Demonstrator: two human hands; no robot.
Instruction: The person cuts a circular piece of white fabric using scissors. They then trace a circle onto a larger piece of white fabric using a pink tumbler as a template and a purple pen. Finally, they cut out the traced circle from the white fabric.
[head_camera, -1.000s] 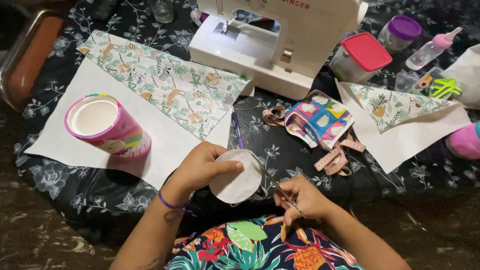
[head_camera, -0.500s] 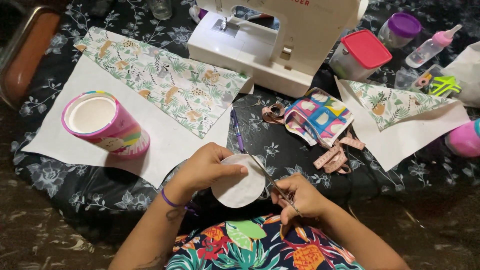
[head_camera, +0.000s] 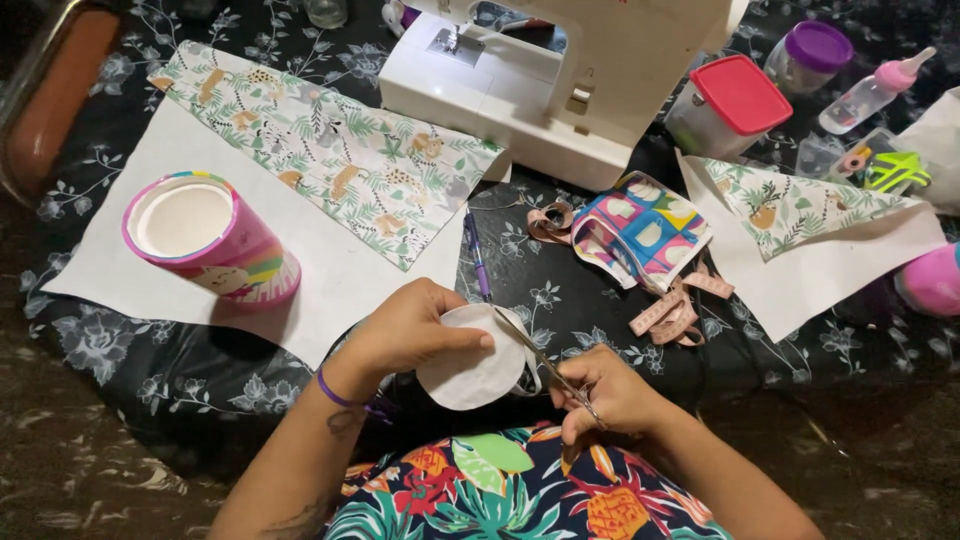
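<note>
Pinching the white fabric circle (head_camera: 480, 358) in my left hand (head_camera: 405, 335), thumb on top, I am holding it at six o'clock of the sewing machine (head_camera: 560, 85), above the table edge. Right hand (head_camera: 610, 392) is gripping scissors (head_camera: 545, 360), blades at the circle's three o'clock rim. Judgement: turning the circle into the blades, taking short snips, should keep the curve smooth.
</note>
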